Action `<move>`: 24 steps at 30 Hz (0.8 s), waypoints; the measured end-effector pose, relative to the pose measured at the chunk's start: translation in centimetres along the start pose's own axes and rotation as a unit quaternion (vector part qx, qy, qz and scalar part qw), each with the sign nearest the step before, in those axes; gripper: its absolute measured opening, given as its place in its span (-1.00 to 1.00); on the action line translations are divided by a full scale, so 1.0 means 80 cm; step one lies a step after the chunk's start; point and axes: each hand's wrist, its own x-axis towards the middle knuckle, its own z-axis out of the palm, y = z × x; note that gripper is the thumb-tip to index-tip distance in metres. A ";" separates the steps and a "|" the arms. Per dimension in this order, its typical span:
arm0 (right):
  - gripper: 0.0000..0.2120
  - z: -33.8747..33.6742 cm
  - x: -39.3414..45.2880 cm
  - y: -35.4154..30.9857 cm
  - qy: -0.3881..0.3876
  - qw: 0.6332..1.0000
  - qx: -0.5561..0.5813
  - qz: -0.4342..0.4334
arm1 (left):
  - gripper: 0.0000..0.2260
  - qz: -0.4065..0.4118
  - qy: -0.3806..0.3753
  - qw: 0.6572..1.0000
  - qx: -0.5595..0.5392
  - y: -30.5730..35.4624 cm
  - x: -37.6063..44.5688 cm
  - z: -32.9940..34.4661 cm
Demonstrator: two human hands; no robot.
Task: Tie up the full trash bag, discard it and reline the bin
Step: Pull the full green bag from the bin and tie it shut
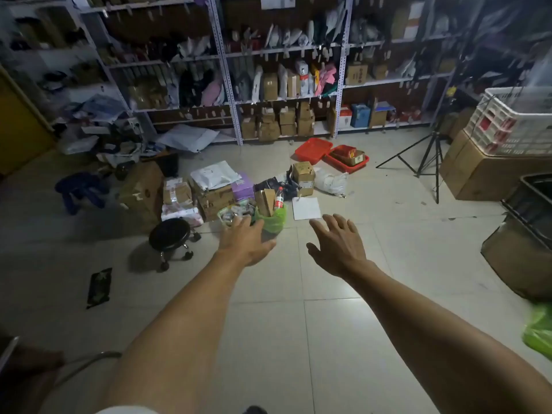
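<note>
A small bin lined with a green trash bag [273, 221] stands on the tiled floor ahead, stuffed with cardboard and a plastic bottle [279, 198] with a red label. Beside it on the left lies another clear-green bag of litter [231, 213]. My left hand [248, 240] reaches out with fingers apart, in front of these bags and holding nothing. My right hand [337, 243] is stretched out to the right of the bin, fingers spread, empty. More green plastic [539, 330] shows at the right edge.
A black wheeled stool [170, 236] stands left of the bin. Cardboard boxes [209, 195] and parcels crowd behind it. Red trays [331, 155], a tripod [430, 156], stacked cartons [484, 174] and shelving [268, 70] fill the back and right.
</note>
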 end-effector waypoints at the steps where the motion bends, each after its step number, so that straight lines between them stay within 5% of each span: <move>1: -0.46 0.001 0.001 0.003 -0.009 1.000 -0.001 -0.001 | -0.36 -0.008 -0.012 1.000 0.002 0.004 0.001 0.003; 12: -0.43 0.044 0.078 0.016 -0.036 0.999 0.009 -0.016 | -0.36 -0.026 -0.042 0.999 0.014 -0.005 0.067 0.041; 24: -0.43 0.106 0.283 -0.008 -0.088 0.995 0.041 0.033 | -0.35 -0.013 -0.075 0.997 -0.005 -0.100 0.285 0.045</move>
